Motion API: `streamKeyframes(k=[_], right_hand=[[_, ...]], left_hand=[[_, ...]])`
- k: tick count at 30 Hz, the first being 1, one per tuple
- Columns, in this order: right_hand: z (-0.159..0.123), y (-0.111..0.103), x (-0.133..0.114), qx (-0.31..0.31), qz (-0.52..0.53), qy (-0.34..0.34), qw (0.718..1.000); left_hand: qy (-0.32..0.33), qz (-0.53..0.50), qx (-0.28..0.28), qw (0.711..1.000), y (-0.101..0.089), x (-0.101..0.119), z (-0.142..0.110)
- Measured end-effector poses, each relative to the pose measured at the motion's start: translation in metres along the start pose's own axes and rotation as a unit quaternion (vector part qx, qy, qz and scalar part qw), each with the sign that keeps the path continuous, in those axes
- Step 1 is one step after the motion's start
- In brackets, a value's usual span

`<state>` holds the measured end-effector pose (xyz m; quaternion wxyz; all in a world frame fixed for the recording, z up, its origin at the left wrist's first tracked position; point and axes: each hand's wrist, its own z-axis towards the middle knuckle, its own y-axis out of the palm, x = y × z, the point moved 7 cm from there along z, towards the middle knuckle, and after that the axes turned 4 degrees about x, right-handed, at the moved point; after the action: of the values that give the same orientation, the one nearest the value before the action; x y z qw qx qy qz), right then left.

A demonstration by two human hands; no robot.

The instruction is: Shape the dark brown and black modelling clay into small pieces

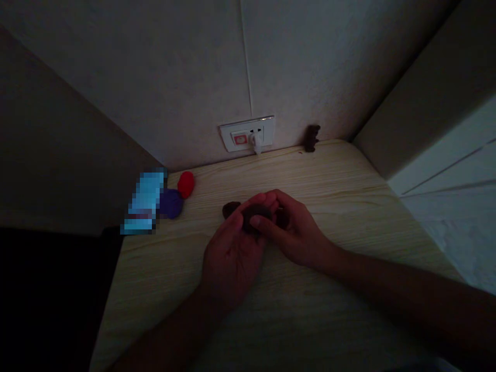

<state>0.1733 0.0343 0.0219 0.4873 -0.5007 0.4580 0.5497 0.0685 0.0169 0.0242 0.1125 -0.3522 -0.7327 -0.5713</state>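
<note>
A dark brown lump of modelling clay (256, 216), rounded and smooth, sits between my two hands above the wooden table. My left hand (234, 258) is palm up, its fingers curled behind and under the clay. From the right, my right hand (296, 230) presses its thumb on the lump's front, with its fingers bent around the far side. Just beyond my left fingers, a smaller dark brown piece (231, 208) lies on the table, partly hidden by that hand. The room is dim, so fine detail on the clay does not show.
On the left of the table (186, 289) lie a red lump (186, 184), a purple lump (171, 203) and a pixelated bright blue rectangle (145, 201). A small dark brown figure (311, 138) stands against the wall at the back right. A wall socket (247, 134) holds a white plug.
</note>
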Motion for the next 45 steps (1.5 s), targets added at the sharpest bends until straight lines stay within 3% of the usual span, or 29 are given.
streamKeyframes(k=[25, 34, 39, 45], right_hand=[[0.003, -0.001, 0.001, 0.016, 0.001, 0.006, 1.0], [0.003, -0.009, 0.013, 0.074, 0.051, 0.075, 0.993], [0.001, 0.001, 0.012, 0.013, 0.085, 0.108, 0.99], [0.001, -0.005, 0.005, 0.041, 0.108, 0.063, 0.991]], left_hand=[[-0.02, -0.009, -0.011, 1.0, 0.001, -0.001, -0.001], [0.081, 0.081, -0.047, 0.992, 0.003, 0.012, -0.002], [0.114, 0.133, -0.06, 0.983, 0.001, 0.014, -0.001], [0.144, 0.143, -0.047, 0.978, -0.005, 0.018, 0.003]])
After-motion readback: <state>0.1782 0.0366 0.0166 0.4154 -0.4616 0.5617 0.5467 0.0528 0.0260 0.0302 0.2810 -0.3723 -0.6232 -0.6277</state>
